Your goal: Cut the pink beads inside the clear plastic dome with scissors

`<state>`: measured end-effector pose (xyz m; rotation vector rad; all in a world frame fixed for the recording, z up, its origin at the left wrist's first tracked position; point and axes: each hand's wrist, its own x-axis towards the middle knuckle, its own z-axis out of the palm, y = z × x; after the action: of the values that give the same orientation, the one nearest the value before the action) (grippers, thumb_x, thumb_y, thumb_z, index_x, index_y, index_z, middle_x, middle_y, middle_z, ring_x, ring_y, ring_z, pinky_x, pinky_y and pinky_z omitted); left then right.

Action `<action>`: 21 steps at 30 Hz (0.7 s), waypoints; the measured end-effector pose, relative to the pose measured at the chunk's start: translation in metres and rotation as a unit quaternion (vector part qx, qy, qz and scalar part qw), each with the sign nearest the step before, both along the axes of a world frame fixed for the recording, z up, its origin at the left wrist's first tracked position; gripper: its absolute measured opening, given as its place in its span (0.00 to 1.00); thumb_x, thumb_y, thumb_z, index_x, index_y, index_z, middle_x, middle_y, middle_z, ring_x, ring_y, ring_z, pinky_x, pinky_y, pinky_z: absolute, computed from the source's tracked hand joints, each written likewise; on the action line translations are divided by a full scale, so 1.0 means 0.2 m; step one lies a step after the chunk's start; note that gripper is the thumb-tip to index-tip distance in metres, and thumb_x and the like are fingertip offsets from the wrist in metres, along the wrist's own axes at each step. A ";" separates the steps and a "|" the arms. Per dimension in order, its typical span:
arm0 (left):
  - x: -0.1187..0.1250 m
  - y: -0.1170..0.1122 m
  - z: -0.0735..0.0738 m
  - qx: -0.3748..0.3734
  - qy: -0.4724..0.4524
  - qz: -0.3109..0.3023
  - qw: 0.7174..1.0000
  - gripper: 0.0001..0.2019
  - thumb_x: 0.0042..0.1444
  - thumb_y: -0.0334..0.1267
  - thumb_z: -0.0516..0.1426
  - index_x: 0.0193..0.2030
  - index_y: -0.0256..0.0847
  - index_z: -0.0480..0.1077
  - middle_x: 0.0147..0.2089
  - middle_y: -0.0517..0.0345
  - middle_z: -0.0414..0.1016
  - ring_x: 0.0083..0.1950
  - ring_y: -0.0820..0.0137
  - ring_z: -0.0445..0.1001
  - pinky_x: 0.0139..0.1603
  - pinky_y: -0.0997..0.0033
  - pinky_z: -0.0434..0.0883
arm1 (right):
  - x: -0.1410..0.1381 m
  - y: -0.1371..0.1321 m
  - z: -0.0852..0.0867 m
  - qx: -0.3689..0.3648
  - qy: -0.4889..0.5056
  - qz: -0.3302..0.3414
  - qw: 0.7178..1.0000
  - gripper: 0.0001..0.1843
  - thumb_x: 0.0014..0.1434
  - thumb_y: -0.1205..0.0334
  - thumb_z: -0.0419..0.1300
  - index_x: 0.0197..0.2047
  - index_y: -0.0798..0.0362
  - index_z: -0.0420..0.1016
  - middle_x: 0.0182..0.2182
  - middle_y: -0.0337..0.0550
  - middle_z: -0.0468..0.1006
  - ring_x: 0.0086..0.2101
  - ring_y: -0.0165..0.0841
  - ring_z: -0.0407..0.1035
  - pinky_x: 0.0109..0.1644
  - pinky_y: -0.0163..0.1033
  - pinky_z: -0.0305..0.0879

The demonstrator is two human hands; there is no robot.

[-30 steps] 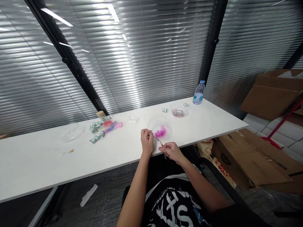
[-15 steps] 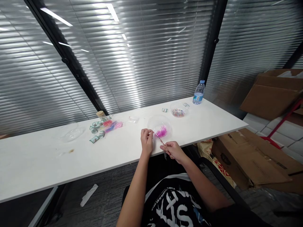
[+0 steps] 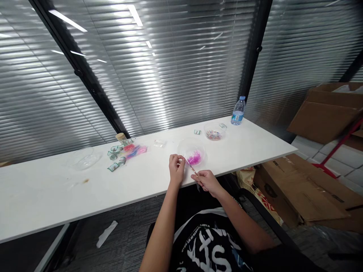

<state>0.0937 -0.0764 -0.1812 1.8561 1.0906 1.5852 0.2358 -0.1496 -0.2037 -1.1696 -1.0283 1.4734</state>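
My right hand (image 3: 208, 181) is closed around a thin coppery stick-shaped tool (image 3: 195, 173), which slants up and left. The tool's pale tip reaches the fingertips of my left hand (image 3: 177, 167), which are pinched together at the near rim of a clear plastic bowl. Anything between those fingertips is too small to make out. Inside the bowl (image 3: 187, 142) lies a heap of bright magenta bits (image 3: 195, 158), too fine to tell apart. Both hands are over the near edge of the white table (image 3: 153, 177).
Another clear bowl (image 3: 214, 127) holds multicoloured small pieces. A water bottle (image 3: 238, 111) stands at the back right. To the left lie colourful packets (image 3: 136, 151), green-white wrappers (image 3: 113, 166), a cork-topped jar (image 3: 120, 137) and clear plastic lids (image 3: 86, 158). Cardboard boxes (image 3: 306, 192) sit right.
Both hands keep nearly the same place and hold. The tool has shifted very slightly at the left fingertips; the bowl and other things look unmoved.
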 end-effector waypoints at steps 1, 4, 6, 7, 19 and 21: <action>0.00 0.00 0.00 0.000 0.001 0.000 1.000 0.05 0.58 0.37 0.55 0.34 0.40 0.69 0.37 0.57 0.62 0.36 0.70 0.65 0.36 0.70 0.67 | 0.00 0.00 0.00 0.001 -0.001 -0.001 1.000 0.26 0.49 0.47 0.68 0.20 0.53 0.58 0.14 0.29 0.57 0.14 0.18 0.43 0.15 0.29 0.35; 0.00 0.00 0.00 0.000 0.005 0.000 1.000 0.05 0.58 0.37 0.55 0.34 0.40 0.69 0.36 0.57 0.62 0.36 0.70 0.65 0.35 0.70 0.67 | 0.00 0.00 0.00 0.004 -0.004 -0.003 1.000 0.26 0.49 0.47 0.68 0.20 0.53 0.58 0.13 0.29 0.57 0.14 0.18 0.43 0.15 0.29 0.35; 0.00 0.00 0.00 0.000 0.007 0.000 1.000 0.05 0.58 0.37 0.55 0.34 0.40 0.69 0.36 0.57 0.62 0.36 0.70 0.65 0.35 0.70 0.67 | 0.00 0.00 0.00 0.004 -0.005 -0.003 1.000 0.26 0.48 0.46 0.68 0.20 0.53 0.58 0.13 0.29 0.57 0.14 0.18 0.43 0.15 0.29 0.35; 0.00 0.00 0.00 0.001 0.008 0.000 1.000 0.05 0.58 0.37 0.55 0.34 0.40 0.69 0.36 0.57 0.62 0.36 0.70 0.65 0.35 0.70 0.67 | 0.00 0.00 -0.01 0.004 -0.006 -0.003 1.000 0.26 0.48 0.46 0.68 0.20 0.53 0.58 0.13 0.29 0.57 0.14 0.18 0.43 0.15 0.29 0.35; 0.00 0.01 -0.02 0.005 0.014 0.000 1.000 0.07 0.61 0.38 0.53 0.32 0.41 0.67 0.37 0.56 0.61 0.38 0.69 0.66 0.37 0.68 0.68 | -0.01 0.00 -0.02 0.035 -0.060 -0.021 0.997 0.26 0.48 0.44 0.67 0.20 0.53 0.58 0.13 0.30 0.58 0.13 0.20 0.45 0.16 0.30 0.38; 0.00 0.02 -0.02 0.006 0.015 -0.001 1.000 0.08 0.62 0.38 0.52 0.31 0.41 0.66 0.36 0.56 0.61 0.38 0.69 0.66 0.37 0.69 0.68 | -0.01 0.00 -0.02 0.040 -0.068 -0.024 0.997 0.27 0.48 0.44 0.67 0.19 0.53 0.58 0.13 0.30 0.58 0.14 0.20 0.45 0.16 0.30 0.38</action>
<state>0.0938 -0.0729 -0.1862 1.8944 1.0942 1.5717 0.2328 -0.1497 -0.2067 -1.2405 -1.1338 1.3185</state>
